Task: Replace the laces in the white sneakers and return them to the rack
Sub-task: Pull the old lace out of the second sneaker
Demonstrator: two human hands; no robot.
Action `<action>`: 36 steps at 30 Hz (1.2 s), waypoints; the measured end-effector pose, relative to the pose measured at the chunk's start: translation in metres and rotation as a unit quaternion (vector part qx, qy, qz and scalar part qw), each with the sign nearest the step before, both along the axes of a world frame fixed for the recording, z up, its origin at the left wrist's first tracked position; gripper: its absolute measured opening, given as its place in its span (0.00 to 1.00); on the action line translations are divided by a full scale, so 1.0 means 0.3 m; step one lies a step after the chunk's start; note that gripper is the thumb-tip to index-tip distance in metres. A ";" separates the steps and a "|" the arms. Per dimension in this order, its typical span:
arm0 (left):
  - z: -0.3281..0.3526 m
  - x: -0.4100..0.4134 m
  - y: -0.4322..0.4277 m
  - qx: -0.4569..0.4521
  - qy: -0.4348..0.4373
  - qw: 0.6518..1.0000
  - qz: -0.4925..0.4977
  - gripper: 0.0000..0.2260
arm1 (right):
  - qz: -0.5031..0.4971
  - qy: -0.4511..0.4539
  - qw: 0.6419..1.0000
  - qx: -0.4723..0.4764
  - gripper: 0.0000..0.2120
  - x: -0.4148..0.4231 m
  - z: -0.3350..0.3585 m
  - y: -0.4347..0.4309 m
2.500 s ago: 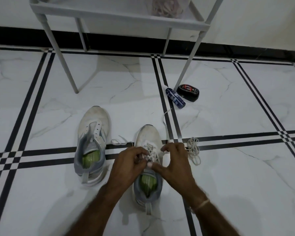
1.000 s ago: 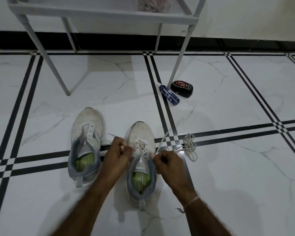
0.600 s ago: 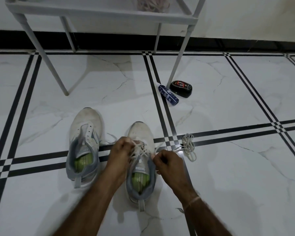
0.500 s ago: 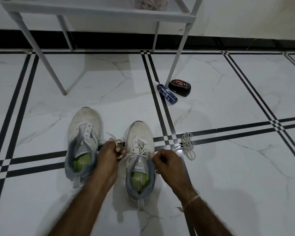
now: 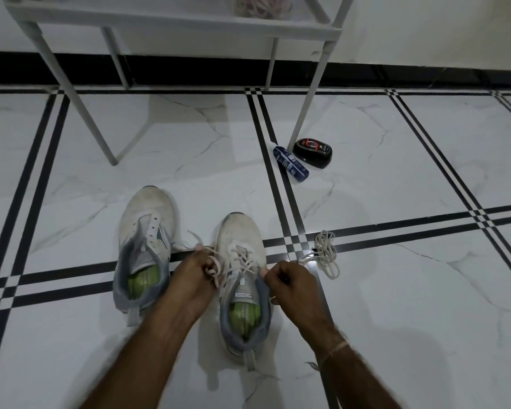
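We are working in the lower middle of the frame. The worn white mesh sneaker with the grey collar and green insole (image 5: 239, 231) is standing there on the white marble floor with black stripes (image 5: 396, 305), directly between our hands. Its long axis is running up the frame, with the heel toward the bottom edge and the toe pointing at the white metal rack (image 5: 171, 23) along the top.

Our left hand (image 5: 194, 274) is curling round one end of the white flat lace (image 5: 242, 256) just left of the tongue, with slack looping out of the fist. Our right hand (image 5: 289, 286) is pinching the other strand at the right edge of the collar. The lace is therefore crossing the shoe's axis, one end in each hand. We judge that any tightening pull is going outward, left and right, not along the shoe.

The second white sneaker (image 5: 148, 228), its eyelets bare, is lying parallel at the left, just beside our left hand and so nearer to it. The loose coil of white lace (image 5: 325, 255) is lying on the floor at the right, near our right hand. A blue tube (image 5: 291, 160) and a black oval polish tin (image 5: 313, 152) are resting by the rack's leg, well apart from us.
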State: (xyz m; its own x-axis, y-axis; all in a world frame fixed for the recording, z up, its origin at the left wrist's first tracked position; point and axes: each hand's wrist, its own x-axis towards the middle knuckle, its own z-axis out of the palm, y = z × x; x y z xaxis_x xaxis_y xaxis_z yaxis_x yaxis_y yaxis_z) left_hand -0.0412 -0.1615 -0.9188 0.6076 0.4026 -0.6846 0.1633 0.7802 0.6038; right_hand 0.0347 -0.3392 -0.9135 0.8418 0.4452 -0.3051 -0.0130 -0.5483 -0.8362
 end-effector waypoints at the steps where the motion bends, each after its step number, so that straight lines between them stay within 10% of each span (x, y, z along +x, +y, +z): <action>1: -0.020 -0.005 0.011 -0.036 0.016 0.998 0.043 0.11 | -0.002 0.001 1.000 0.006 0.15 0.003 0.000 -0.004; 10: 0.026 -0.010 -0.043 -0.036 -0.017 0.990 0.137 0.18 | 0.004 0.000 1.000 0.001 0.15 0.005 -0.018 0.002; 12: 0.045 -0.014 -0.066 0.129 0.008 0.991 0.030 0.17 | 0.008 -0.001 1.000 -0.005 0.15 0.013 -0.015 0.003; 16: 0.026 -0.023 -0.065 0.523 0.038 0.810 -0.263 0.05 | 0.031 -0.010 0.999 -0.006 0.15 -0.003 -0.007 0.023; 20: 0.035 0.004 -0.077 0.589 0.093 0.720 -0.355 0.03 | 0.025 -0.015 1.000 -0.011 0.15 -0.002 -0.016 0.012; 23: 0.050 0.010 -0.080 0.529 0.099 0.786 -0.305 0.04 | 0.019 -0.016 1.000 -0.012 0.16 0.002 -0.010 0.011; 26: 0.054 -0.003 -0.034 0.230 0.060 0.966 -0.104 0.11 | 0.011 -0.005 1.000 -0.007 0.15 0.008 -0.002 -0.008; 28: 0.033 -0.018 0.002 0.183 0.075 0.980 -0.027 0.09 | 0.010 -0.002 1.000 -0.004 0.14 0.015 0.001 -0.026; 32: 0.029 -0.048 -0.013 0.431 0.152 0.868 -0.191 0.31 | 0.016 -0.007 0.999 0.034 0.02 0.014 0.019 -0.021; 36: 0.041 -0.091 -0.068 0.619 0.128 0.733 -0.251 0.33 | 0.102 -0.060 0.993 0.026 0.11 0.015 0.017 0.013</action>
